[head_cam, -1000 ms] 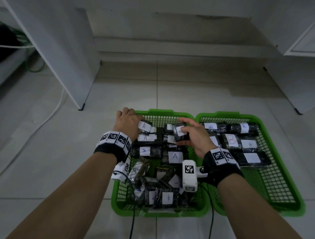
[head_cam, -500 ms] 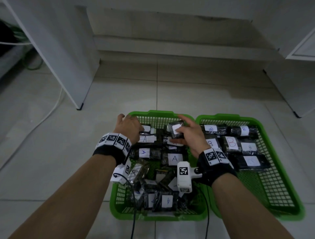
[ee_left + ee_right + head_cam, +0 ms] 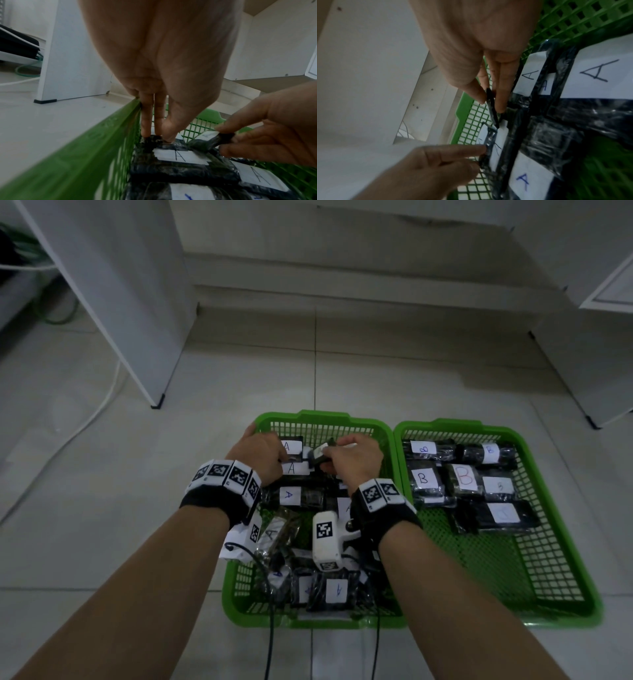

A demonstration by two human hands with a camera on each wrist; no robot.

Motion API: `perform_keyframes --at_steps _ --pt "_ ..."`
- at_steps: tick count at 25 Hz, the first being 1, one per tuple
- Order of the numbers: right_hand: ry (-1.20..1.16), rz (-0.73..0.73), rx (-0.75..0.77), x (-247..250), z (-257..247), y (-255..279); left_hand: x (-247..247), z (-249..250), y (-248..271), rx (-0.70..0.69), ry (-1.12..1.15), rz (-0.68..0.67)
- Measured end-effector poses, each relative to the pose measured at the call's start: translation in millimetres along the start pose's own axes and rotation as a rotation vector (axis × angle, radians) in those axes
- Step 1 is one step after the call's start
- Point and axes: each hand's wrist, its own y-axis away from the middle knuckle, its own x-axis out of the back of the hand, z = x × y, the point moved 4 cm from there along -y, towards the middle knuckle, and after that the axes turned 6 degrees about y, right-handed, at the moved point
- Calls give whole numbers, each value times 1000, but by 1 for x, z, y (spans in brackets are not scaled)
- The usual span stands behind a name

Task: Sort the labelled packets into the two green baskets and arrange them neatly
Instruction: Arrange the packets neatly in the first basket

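Two green baskets stand side by side on the floor. The left basket (image 3: pixel 322 416) holds several black packets labelled A, and the right basket (image 3: pixel 445 424) holds several labelled B (image 3: pixel 423 479). My right hand (image 3: pixel 356 460) pinches a small black packet (image 3: pixel 318 455) by its edge, between thumb and fingers (image 3: pixel 500 102), above the far row of the left basket. My left hand (image 3: pixel 263 453) is at that basket's far left corner. Its straight fingertips (image 3: pixel 145 132) press on the far end of an A packet (image 3: pixel 178 157) lying flat by the wall.
A white cabinet leg (image 3: pixel 157 402) stands on the tiles to the far left, with a white cable (image 3: pixel 102 405) beside it. Another white unit (image 3: pixel 589 405) stands at the right. The near half of the right basket shows bare mesh (image 3: pixel 496 570). A step runs behind the baskets.
My right hand has carried the small packet leftward and farther away, toward the left basket's back row. My left hand has shifted slightly toward the far left corner.
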Motion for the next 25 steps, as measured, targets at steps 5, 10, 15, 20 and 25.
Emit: perform_keyframes --at_steps 5,10,15,20,25 --pt "639 0 312 -2 -1 4 0 1 4 -5 15 0" --pt "751 -88 468 -10 -3 1 0 1 5 -7 23 16" --pt "701 -93 523 -17 -5 -10 1 0 4 -15 0 -15" --pt "669 -152 563 1 -9 2 11 10 17 -30 68 59" --pt "828 -624 469 -9 5 44 6 31 42 -76 -44 20"
